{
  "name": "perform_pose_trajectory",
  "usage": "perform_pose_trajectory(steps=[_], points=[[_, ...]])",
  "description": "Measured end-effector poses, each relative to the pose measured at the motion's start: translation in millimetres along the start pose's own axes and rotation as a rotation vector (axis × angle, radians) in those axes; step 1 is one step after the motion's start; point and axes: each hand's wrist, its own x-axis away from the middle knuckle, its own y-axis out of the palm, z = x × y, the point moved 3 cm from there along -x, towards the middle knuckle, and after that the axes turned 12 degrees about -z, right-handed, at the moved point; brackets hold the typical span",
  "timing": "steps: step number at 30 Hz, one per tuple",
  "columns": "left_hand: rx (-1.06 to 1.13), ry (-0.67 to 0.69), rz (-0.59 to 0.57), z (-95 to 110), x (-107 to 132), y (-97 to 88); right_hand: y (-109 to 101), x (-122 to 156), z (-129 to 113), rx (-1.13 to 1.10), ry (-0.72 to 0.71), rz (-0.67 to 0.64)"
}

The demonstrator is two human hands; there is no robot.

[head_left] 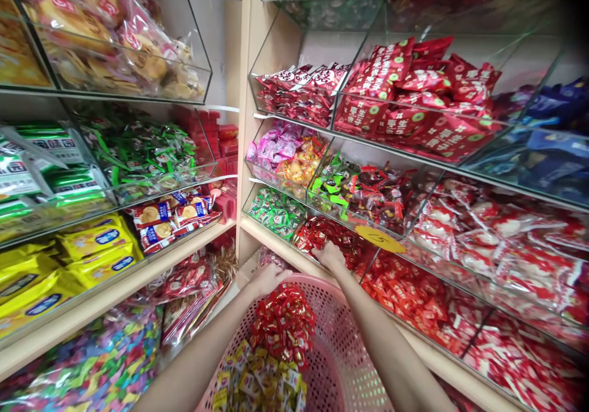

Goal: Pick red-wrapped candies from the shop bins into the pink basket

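A pink perforated plastic basket (343, 332) is in front of me. Red-wrapped candies (288, 323) and yellow-and-white wrapped candies (257, 378) lie inside it. My left hand (272, 279) is closed on the far rim of the basket. Beyond the rim, my right hand (329, 256) reaches into a low shelf bin of shiny dark-red wrapped candies (317, 234). Its fingers curl down at the candies, and what lies under them is hidden.
Clear-walled bins on the right hold green-wrapped candies (276, 212), orange-red packets (409, 295) and red snack bags (381, 86). A yellow price tag (380, 239) hangs above the right hand. Left shelves carry yellow packs (96, 246) and biscuit packs (170, 215); multicoloured candies (105, 350) lie below.
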Motion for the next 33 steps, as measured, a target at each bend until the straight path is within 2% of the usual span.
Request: perform_pose_trajectory(steps=[2,4,7,10,13,15,18,26,30,33], points=[[0.013,0.003,-0.002,-1,-1,0.3,-9,7,4,-0.008,-0.014,0.033],[0.019,0.007,-0.001,-2,-1,0.4,-19,20,7,-0.005,-0.102,0.092],[-0.005,0.012,0.003,-1,0,0.5,-27,54,5,0.021,-0.411,0.092],[-0.046,0.008,0.001,1,0,0.8,-16,93,-2,0.138,-0.713,-0.045],[-0.070,0.012,-0.003,2,0,1.2,8,119,-8,0.366,-0.866,-0.167],[-0.085,0.016,0.006,1,-1,1.4,24,125,-12,0.514,-0.888,-0.214],[-0.093,0.023,0.024,-1,-2,2.0,40,123,-16,0.648,-0.890,-0.216],[-0.058,0.009,0.031,-2,-1,2.4,52,123,-20,0.720,-0.955,-0.192],[-0.001,0.017,0.022,-1,0,1.9,50,128,-18,0.654,-0.998,-0.151],[0.033,0.015,-0.002,-1,0,1.4,30,122,-17,0.478,-1.058,-0.139]])
